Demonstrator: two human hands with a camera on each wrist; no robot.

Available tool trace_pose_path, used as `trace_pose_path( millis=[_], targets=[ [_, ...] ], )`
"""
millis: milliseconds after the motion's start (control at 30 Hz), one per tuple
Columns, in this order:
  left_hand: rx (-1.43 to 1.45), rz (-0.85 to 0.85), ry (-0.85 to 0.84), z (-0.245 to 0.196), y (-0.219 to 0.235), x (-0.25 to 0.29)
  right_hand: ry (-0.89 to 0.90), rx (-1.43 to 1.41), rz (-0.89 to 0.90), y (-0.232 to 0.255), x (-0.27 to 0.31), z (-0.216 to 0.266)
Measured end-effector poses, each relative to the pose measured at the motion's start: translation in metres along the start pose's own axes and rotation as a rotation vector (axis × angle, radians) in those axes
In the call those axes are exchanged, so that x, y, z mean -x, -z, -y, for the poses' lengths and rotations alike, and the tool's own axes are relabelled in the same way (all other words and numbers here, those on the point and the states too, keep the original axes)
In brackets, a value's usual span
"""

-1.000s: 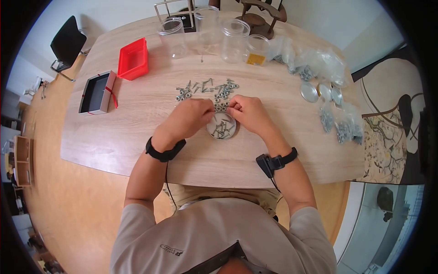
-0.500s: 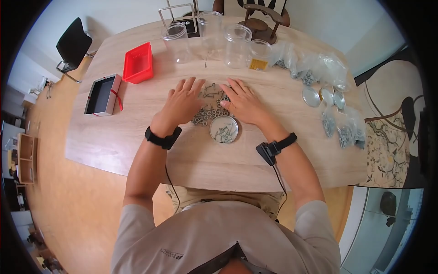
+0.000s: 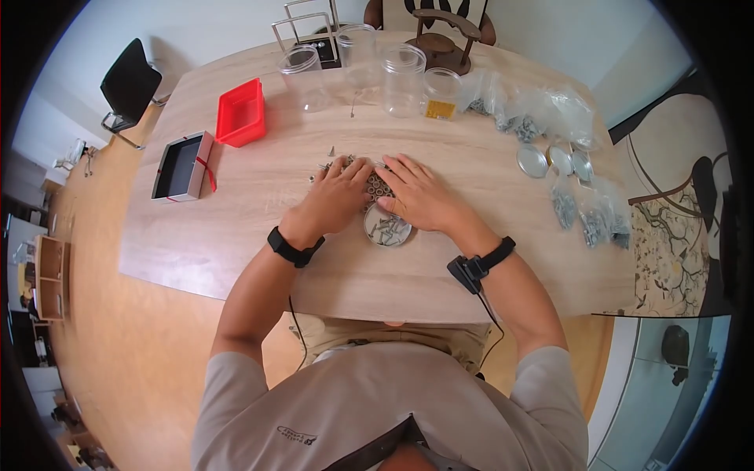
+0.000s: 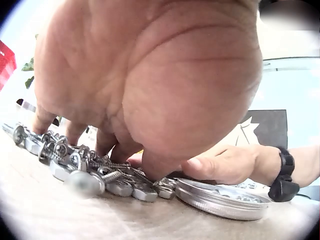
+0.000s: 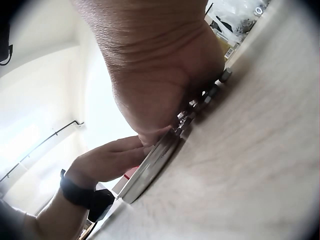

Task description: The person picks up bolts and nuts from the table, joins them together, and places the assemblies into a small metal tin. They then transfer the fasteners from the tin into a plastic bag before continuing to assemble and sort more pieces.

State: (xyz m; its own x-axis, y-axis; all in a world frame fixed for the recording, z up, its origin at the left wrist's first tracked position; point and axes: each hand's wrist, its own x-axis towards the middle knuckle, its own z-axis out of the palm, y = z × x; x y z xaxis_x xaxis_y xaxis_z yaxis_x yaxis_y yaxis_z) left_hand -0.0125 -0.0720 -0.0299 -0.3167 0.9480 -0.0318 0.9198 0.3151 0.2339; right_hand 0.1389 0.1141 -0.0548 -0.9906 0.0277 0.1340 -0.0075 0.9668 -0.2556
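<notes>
A loose pile of metal nuts and screws (image 3: 378,188) lies on the table between the two hands. Over its left side is my left hand (image 3: 342,195), fingers extended and fingertips down among the hardware; in the left wrist view, screws and nuts (image 4: 120,189) sit right under the fingers. My right hand (image 3: 424,196) reaches over the right side of the pile, fingers stretched forward, its thumb by the rim of a round metal lid (image 3: 404,239). Several screws (image 3: 386,229) lie in that lid. Most of the pile is hidden under the hands.
Clear plastic jars (image 3: 402,86) stand at the back. On the left are a red bin (image 3: 242,114) and an open grey box (image 3: 182,169) with red ribbon. Bags of hardware (image 3: 564,208) and round metal lids (image 3: 532,161) lie on the right.
A second ago both hands had bent fingers beside the lid. They then spread flat and forward, and now stand closer together, with the scattered screws and nuts drawn into a tighter pile.
</notes>
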Motion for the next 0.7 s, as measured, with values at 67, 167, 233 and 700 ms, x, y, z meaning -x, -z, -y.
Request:
trace_pose_path(
  millis=[67, 167, 233, 700],
  targets=[
    [-0.008, -0.009, -0.016, -0.004, -0.003, 0.005, 0.001, -0.001, 0.000, 0.001, 0.009, 0.005],
    [-0.019, -0.001, -0.049, -0.008, -0.006, 0.013, 0.014, -0.007, -0.008, -0.005, 0.022, 0.010],
    [-0.020, 0.021, -0.070, -0.010, -0.005, 0.018, 0.027, -0.005, -0.017, -0.005, 0.028, 0.013],
    [-0.031, -0.083, -0.068, 0.035, -0.014, -0.007, 0.003, -0.029, -0.029, -0.009, 0.018, 0.012]
  ],
)
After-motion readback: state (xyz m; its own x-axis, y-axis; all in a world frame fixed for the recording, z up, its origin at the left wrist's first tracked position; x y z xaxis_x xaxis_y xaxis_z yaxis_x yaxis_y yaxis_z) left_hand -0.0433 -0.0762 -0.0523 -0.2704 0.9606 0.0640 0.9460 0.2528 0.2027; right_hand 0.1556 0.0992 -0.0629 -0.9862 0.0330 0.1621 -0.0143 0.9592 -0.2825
